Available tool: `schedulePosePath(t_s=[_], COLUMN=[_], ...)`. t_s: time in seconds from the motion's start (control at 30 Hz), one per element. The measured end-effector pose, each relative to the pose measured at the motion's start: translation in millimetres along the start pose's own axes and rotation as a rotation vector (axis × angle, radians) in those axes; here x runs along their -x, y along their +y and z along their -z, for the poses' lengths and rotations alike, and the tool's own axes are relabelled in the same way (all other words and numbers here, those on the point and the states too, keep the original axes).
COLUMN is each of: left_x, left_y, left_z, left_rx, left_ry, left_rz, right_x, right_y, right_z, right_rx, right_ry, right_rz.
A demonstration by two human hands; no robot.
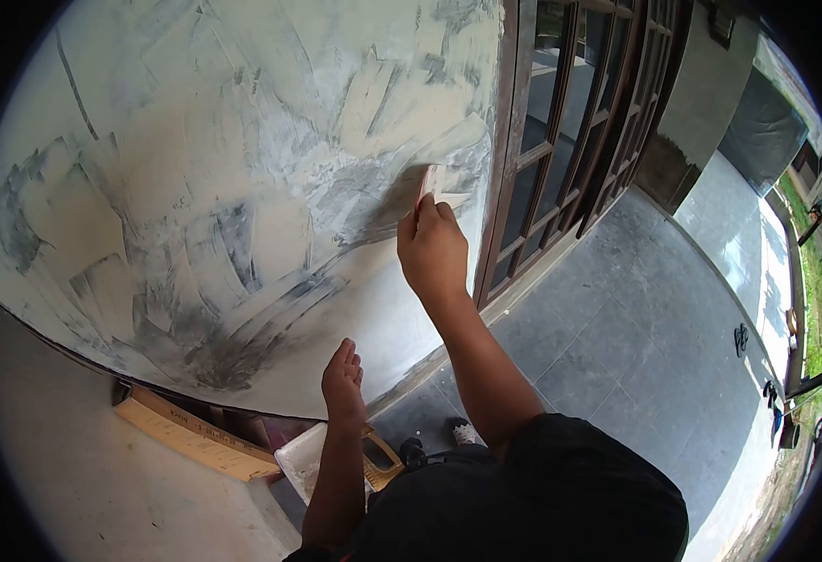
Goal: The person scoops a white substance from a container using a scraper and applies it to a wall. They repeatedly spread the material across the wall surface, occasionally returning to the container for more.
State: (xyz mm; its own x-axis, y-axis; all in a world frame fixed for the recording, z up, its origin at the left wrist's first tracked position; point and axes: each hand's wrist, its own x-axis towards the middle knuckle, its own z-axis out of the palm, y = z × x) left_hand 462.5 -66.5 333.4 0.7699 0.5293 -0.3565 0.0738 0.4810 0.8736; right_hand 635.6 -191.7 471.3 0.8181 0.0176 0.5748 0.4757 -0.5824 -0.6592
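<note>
My right hand (434, 245) grips a putty knife (427, 180) with its blade against the wall (280, 178), close to the door frame. Pale filler is smeared over the wall in uneven strokes, with grey patches showing through. Lower down, my left hand (343, 382) is held up in front of the wall's bottom edge, fingers stretched and nothing visible in them. Below it stands a white tray or tub (300, 459) smeared with filler, partly hidden by my left forearm. A yellow handle-like piece (383, 459) shows beside it.
A long cardboard box (196, 436) with writing lies under the wall's edge at lower left. To the right are brown-framed glass doors (561, 131) and a grey tiled floor (608, 328). Dark sandals (741, 340) lie near the sunlit edge, with grass beyond.
</note>
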Motion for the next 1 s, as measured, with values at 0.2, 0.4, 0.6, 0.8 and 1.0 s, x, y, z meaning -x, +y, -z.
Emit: schedulePosePath(t_s=[0.2,0.4,0.6,0.8,1.0], left_x=[0,3,-1,1,4], left_y=[3,2,-1,7,-2], left_z=[6,22,14,-8,-5], left_rx=[-0.002,0.015,0.004,-0.002,-0.006], left_ry=[0.024,0.061,0.06,0.026,0.016], left_rz=[-0.008,-0.03,0.029,0.026,0.011], right_x=[26,-37,69,53,-1], right_y=[7,43,-75,-2,81], right_z=[51,21,-16,39,10], right_rx=[-0.425,0.075,-0.095,-0.173,0.099], right_ry=[0.051,0.249,-0.08,0.002,0.166], right_rz=[-0.167,-0.07,0.379,0.029,-0.127])
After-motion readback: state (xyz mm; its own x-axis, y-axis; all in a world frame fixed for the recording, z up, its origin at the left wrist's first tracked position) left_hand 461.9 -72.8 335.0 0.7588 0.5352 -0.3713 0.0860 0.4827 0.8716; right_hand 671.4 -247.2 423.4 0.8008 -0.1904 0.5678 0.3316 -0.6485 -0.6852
